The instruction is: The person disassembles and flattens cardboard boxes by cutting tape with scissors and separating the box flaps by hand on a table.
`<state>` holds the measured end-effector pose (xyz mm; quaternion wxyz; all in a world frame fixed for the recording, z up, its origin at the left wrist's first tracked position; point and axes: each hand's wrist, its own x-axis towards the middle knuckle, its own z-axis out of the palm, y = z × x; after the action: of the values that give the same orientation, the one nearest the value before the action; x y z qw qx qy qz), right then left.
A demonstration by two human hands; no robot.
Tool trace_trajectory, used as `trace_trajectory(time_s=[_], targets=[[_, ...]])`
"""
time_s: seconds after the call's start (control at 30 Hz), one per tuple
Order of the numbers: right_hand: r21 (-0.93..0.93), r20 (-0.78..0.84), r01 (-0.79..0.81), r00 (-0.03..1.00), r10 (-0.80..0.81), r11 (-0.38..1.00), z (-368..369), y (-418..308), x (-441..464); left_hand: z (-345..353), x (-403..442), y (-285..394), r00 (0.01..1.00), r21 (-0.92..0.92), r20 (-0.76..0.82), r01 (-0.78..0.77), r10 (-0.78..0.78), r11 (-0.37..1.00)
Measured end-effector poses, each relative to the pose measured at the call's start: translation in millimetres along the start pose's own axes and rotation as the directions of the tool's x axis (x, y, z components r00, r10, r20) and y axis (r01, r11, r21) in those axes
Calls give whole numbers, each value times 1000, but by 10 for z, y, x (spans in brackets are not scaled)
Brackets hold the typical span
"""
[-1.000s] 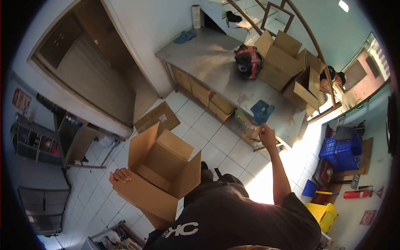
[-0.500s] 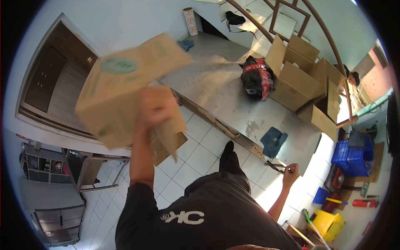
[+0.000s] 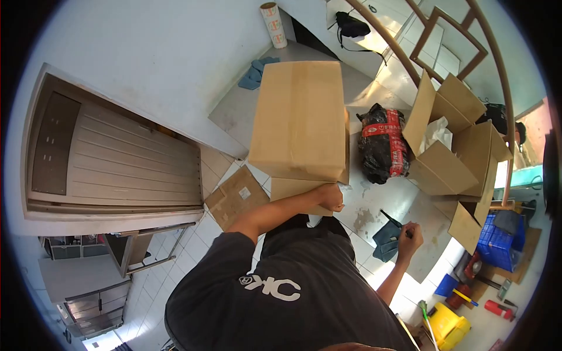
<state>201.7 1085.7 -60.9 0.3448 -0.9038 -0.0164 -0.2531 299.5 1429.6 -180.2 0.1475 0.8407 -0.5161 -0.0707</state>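
A cardboard box (image 3: pixel 300 111), taped along its middle, is in front of me over the near part of the metal table. Its lower flap hangs toward me. My left hand (image 3: pixel 331 197) is closed at the edge of that flap, its fingertips partly hidden. On the right, my right hand (image 3: pixel 411 237) is closed around a slender black tool (image 3: pixel 391 219) pointing up and left; its exact kind is not clear. Below the tool, near the table edge, lies a dark blue cloth (image 3: pixel 386 241). Right of the box sits a black-wrapped parcel (image 3: pixel 383 143) with red FRAGILE tape.
An open cardboard box (image 3: pixel 451 167) with white packing inside stands at the table's right end. A tape-patterned roll (image 3: pixel 273 26) and a blue cloth (image 3: pixel 257 73) are at the back. Flattened cardboard (image 3: pixel 237 198) lies on the floor. Blue crates (image 3: pixel 500 240) stand at right.
My left hand has brought the cardboard box from the left to the middle, over the table, and turned it. My right hand stays on the right with the black tool.
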Motion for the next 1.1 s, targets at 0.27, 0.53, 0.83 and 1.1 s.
trace_trajectory(time_s=[0.27,0.53,0.83,1.1], targets=[[13,-239,-164,957,162,986,805,-1039,516,-315,436,-667,930,18,-368,18,-10,1000],[711,-585,-244,314,748,659,1217,-2462,865,-2267,-955,-729,961,-858,273,217,55,465],[971,-237,26,272,933,239,1736,-2771,578,-2779,-1156,-900,975,-916,212,224,-72,332],[986,131,53,327,936,-157,1890,-2969,607,-2719,-847,-699,963,-976,-18,41,-270,213]])
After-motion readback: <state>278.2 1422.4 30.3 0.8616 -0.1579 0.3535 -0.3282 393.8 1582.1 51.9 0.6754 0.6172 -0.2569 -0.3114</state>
